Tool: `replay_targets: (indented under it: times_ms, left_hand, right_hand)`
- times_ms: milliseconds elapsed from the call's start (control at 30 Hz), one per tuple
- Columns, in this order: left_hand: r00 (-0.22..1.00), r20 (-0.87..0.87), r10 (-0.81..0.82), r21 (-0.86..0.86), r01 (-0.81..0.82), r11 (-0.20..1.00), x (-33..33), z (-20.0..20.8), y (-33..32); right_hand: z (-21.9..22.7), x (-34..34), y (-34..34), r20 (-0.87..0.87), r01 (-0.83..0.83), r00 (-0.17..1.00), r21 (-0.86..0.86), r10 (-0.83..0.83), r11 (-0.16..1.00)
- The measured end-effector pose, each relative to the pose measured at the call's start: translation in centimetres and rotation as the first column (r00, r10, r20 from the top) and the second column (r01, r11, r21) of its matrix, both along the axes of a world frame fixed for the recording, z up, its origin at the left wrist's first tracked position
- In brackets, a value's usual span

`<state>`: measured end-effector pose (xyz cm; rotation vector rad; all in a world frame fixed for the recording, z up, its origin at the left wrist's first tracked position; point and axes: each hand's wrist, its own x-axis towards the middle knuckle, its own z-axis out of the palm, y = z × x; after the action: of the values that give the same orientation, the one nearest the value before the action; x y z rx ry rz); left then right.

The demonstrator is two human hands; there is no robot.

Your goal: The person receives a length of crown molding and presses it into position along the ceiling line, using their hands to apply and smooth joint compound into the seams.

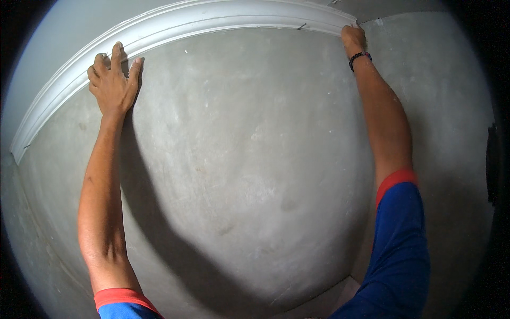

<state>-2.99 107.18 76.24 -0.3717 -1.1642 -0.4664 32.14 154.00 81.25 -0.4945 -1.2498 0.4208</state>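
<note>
White cornice moulding (212, 18) runs along the top of the wall, where wall meets ceiling; bends in an arc across the view (lens effect), from lower left up and over to upper right. Its right end stops just at the right hand.

L hand (112, 80): pressed flat against the moulding's lower edge, left part of the strip. Fingers (117, 53) spread apart and pointing up, tips lying on the moulding face; thumb out to the right, on the wall just below the strip. Palm on the wall. Not wrapped round anything, only pushing.

R hand (353, 38): at the right end of the moulding, touching its lower edge. Fingers bunched tog., curled at the strip's end; cannot tell whether they pinch it or only press. Dark bead bracelet (359, 57) on the wrist.

Both arms stretched up, well apart, moulding spanning betw. them. Sleeves (398, 239) blue w/ red cuff.

Surface: bare grey plastered wall (249, 149), smooth, patchy lighter marks; arm shadow falls right of L forearm. Ceiling (58, 37) pale grey above the strip. Wall corner at far right, beyond R hand.
</note>
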Motion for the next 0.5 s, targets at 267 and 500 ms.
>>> replay_targets:
  times_ms: [267, 500]
  left_hand:
    - [0.999, -0.004, -0.045, -0.019, 0.044, 0.999, 0.5, 0.7, 1.0]
    - [0.992, 0.111, -0.053, -0.061, 0.060, 0.996, 0.8, -0.2, -0.1]
  right_hand:
    - [0.3, 0.6, 0.2, -0.068, 0.143, 0.989, 0.233, -0.130, 0.962]
    - [-4.7, -8.8, -12.2, -0.189, 0.399, 0.912, 0.622, -0.365, 0.674]
